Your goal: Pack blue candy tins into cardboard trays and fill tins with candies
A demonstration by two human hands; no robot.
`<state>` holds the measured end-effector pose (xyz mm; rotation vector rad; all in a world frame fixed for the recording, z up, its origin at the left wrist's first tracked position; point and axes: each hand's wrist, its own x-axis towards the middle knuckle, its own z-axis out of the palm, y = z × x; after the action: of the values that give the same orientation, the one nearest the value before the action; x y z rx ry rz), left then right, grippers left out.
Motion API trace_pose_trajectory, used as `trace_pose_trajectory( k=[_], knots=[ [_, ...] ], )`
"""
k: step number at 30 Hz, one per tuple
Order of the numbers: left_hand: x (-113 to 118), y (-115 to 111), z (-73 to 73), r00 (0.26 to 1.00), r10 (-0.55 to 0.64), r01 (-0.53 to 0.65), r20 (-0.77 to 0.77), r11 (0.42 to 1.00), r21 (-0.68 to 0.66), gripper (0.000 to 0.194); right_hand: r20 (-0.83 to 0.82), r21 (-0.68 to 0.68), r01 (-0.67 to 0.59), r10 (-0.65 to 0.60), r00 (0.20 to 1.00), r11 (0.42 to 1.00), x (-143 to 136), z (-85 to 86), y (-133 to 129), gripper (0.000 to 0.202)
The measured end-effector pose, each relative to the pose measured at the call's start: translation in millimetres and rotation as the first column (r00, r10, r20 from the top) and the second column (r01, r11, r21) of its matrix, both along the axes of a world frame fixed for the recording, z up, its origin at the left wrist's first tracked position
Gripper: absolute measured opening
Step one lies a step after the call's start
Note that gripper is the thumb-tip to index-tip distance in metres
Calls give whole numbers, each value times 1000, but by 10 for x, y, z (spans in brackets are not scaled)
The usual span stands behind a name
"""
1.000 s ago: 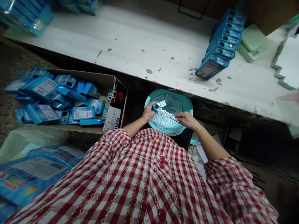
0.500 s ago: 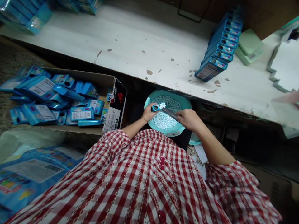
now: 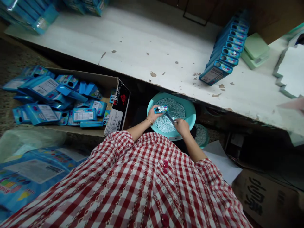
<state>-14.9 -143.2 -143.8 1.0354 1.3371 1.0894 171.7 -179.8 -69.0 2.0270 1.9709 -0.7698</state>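
Fingers of my left hand (image 3: 152, 115) are wrapped round a small blue box (image 3: 156, 110), held above the basin. White pellets (image 3: 162, 109) show at the top of that box. My right hand (image 3: 182, 127) grips the handle of a scoop (image 3: 170, 119); its far end dips toward the pellets, just below and right of the box, and is partly hard to make out. Under both hands is a turquoise basin (image 3: 192, 110) holding a heap of small white candy-like pellets (image 3: 166, 124).
To the left, a cardboard carton (image 3: 111, 122) is piled with blue boxes (image 3: 44, 114). A row of upright blue boxes (image 3: 216, 72) stands on the chipped white table (image 3: 133, 41), beside a pale green container (image 3: 256, 47). A second tub (image 3: 201, 136) with pellets sits lower right.
The scoop has drawn back and down from the box mouth into the basin. White pellets now fill the top of the box, where a dark opening showed before.
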Motion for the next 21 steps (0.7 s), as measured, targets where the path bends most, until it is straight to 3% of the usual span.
trace_pose_trajectory(
  k=[2, 5, 7, 11, 16, 21],
  knots=[
    [-8, -3, 19, 1000, -22, 22, 3, 999, 27, 44, -133, 133, 45, -27, 991, 990, -5, -13, 3, 38],
    [24, -9, 51, 999, -50, 49, 8, 996, 68, 43, -277, 402, 109, 7, 961, 909, -103, 43, 22, 43],
    [56, -9, 70, 999, -46, 46, -2, 996, 72, 43, -254, 494, 32, 109, 961, 869, -251, 79, 19, 44],
    [74, -6, 99, 996, -52, 58, -74, 995, 81, 38, -123, 480, -193, 283, 951, 856, -550, 79, -44, 44],
    [28, -20, 114, 980, -51, 72, -193, 992, 100, 33, -102, 485, -167, 246, 964, 858, -587, 56, -50, 47],
    [5, -23, 93, 969, -56, 97, -242, 983, 159, 26, -258, 433, -282, 417, 871, 856, -543, 55, 37, 53]
  ],
)
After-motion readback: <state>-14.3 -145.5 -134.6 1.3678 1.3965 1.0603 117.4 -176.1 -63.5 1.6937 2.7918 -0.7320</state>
